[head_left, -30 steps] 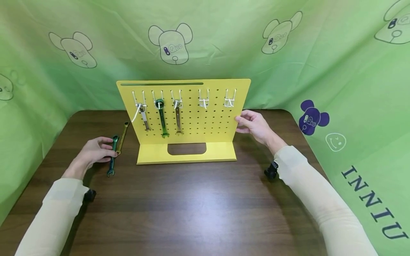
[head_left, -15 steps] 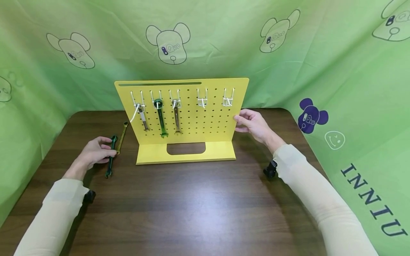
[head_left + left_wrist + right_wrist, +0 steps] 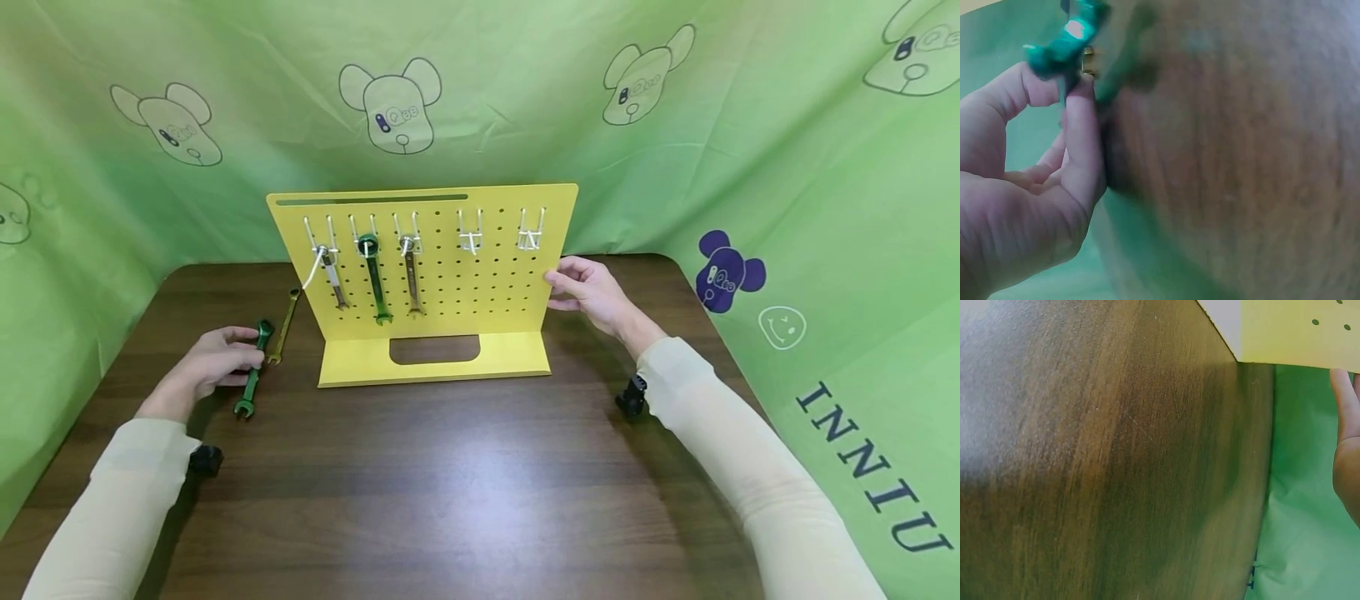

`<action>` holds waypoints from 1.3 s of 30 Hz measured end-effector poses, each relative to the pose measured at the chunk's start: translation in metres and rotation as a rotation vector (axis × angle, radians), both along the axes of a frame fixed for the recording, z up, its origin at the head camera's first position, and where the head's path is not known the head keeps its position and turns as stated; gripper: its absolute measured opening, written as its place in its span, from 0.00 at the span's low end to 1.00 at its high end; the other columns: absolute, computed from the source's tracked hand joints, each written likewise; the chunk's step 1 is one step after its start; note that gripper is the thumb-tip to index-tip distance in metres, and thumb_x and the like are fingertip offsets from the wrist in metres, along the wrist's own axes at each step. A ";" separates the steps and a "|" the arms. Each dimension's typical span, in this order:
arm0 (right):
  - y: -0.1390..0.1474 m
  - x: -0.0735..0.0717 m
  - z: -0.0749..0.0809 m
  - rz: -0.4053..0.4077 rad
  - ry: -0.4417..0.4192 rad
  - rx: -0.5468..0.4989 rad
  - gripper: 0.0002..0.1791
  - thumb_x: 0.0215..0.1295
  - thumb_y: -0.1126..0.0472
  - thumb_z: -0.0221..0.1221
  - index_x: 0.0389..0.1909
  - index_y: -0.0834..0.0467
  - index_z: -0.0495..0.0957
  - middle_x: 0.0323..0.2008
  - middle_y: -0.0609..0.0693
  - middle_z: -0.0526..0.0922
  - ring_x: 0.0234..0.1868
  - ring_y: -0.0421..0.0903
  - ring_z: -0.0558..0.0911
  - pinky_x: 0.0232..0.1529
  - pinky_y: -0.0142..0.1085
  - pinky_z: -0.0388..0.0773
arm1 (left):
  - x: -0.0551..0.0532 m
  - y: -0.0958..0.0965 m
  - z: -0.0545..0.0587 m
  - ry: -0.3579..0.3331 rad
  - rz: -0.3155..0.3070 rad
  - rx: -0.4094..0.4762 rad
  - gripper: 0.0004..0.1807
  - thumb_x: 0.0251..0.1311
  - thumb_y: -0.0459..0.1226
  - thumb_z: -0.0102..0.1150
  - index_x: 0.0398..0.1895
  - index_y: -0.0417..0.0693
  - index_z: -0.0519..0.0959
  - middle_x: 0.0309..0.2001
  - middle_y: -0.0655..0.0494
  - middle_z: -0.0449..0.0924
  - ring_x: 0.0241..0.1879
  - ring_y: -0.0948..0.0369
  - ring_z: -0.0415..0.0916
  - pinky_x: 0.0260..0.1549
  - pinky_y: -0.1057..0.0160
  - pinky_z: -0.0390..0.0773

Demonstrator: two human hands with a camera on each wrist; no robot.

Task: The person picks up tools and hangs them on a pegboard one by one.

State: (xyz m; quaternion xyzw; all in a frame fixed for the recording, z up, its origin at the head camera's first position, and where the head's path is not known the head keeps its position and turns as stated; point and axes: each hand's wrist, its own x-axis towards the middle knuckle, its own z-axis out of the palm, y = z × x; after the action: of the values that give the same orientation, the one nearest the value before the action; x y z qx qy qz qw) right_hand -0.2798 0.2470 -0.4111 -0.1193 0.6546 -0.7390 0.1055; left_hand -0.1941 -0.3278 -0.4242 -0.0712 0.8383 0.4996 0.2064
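Note:
My left hand (image 3: 213, 362) pinches a green combination wrench (image 3: 251, 385) between thumb and fingers, left of the pegboard. Close up in the left wrist view, the green wrench (image 3: 1069, 47) stands out past the fingertips. A gold-coloured wrench (image 3: 283, 329) lies on the table just right of it. My right hand (image 3: 592, 293) grips the right edge of the yellow pegboard (image 3: 491, 292), thumb in front and fingers partly behind. Hanging from the board's hooks are a silver wrench (image 3: 332, 279), a green wrench (image 3: 377, 283) and a brownish metal wrench (image 3: 412, 283).
Two white hooks, one right of centre (image 3: 470, 240) and one far right (image 3: 529, 238), hold nothing. The board's flat base (image 3: 360, 360) rests on the dark wooden table (image 3: 450, 483). A green printed cloth (image 3: 495, 108) hangs behind and at the sides.
My left hand has shifted slightly left with the green wrench, which now lies more apart from the gold-coloured wrench and is more tilted. The right hand keeps its grip on the board.

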 end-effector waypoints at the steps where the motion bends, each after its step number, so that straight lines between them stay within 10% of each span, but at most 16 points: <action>1: 0.000 0.000 0.000 0.002 0.000 0.001 0.05 0.63 0.63 0.61 0.39 0.59 0.79 0.34 0.50 0.80 0.37 0.43 0.81 0.43 0.46 0.81 | 0.000 -0.001 0.001 -0.005 -0.008 0.009 0.38 0.61 0.35 0.55 0.71 0.37 0.50 0.51 0.43 0.71 0.40 0.61 0.73 0.39 0.61 0.81; 10: 0.000 -0.002 -0.001 0.003 -0.004 -0.008 0.06 0.62 0.63 0.62 0.38 0.60 0.79 0.34 0.50 0.81 0.35 0.43 0.80 0.43 0.46 0.81 | 0.001 0.005 0.011 -0.004 -0.038 0.243 0.38 0.63 0.33 0.58 0.71 0.37 0.49 0.48 0.51 0.72 0.39 0.60 0.78 0.39 0.58 0.81; 25: 0.002 0.001 0.002 -0.003 -0.011 -0.003 0.05 0.63 0.64 0.62 0.38 0.60 0.79 0.33 0.50 0.80 0.35 0.43 0.81 0.42 0.45 0.81 | 0.002 0.076 0.021 -0.062 -0.327 0.353 0.25 0.62 0.32 0.55 0.59 0.29 0.60 0.53 0.32 0.69 0.48 0.46 0.73 0.40 0.45 0.80; 39: -0.001 0.001 0.000 -0.011 -0.012 -0.004 0.06 0.62 0.63 0.62 0.38 0.60 0.80 0.33 0.51 0.81 0.35 0.44 0.81 0.43 0.46 0.81 | 0.009 0.160 0.030 -0.049 -0.277 0.480 0.22 0.60 0.36 0.63 0.53 0.36 0.67 0.45 0.46 0.70 0.40 0.54 0.74 0.42 0.44 0.79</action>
State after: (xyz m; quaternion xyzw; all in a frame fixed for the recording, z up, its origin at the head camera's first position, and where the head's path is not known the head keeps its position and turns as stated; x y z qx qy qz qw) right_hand -0.2790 0.2463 -0.4107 -0.1117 0.6530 -0.7417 0.1051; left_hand -0.1848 -0.1678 -0.3939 0.0830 0.6925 0.6489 0.3040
